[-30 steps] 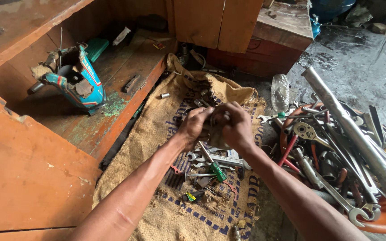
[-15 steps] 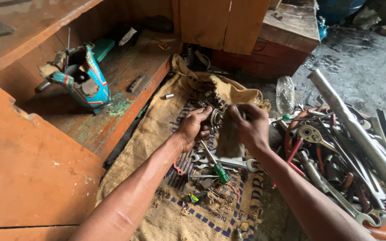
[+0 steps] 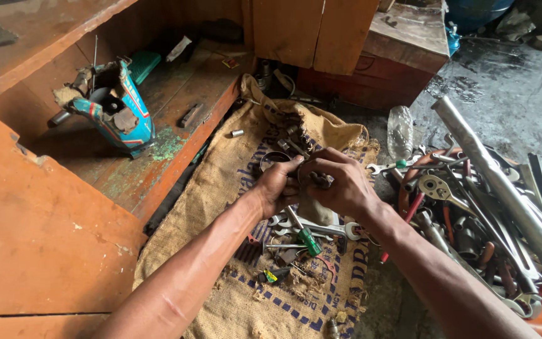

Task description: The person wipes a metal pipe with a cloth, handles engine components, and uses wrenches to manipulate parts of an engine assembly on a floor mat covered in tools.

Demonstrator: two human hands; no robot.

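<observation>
Both my hands meet above a burlap sack [image 3: 233, 182] spread on the ground. My left hand [image 3: 277, 185] and my right hand [image 3: 337, 185] together grip a small dark metal part [image 3: 320, 180], seemingly a chain or socket piece, between the fingers. Below them on the sack lie a green-handled screwdriver [image 3: 305, 235], a silver spanner [image 3: 321, 229] and several small bits. A metal ring [image 3: 273, 158] and more sockets sit just beyond my left hand.
A heap of spanners, pliers and a long steel pipe [image 3: 497, 182] fills an orange tray at the right. A plastic bottle [image 3: 400, 130] lies near it. A torn blue vehicle part [image 3: 117, 110] rests on the orange wooden step at the left. Wet ground lies far right.
My hands have come closer together and drawn slightly nearer to me, both now closed around the small metal part. The view has shifted a little to the left.
</observation>
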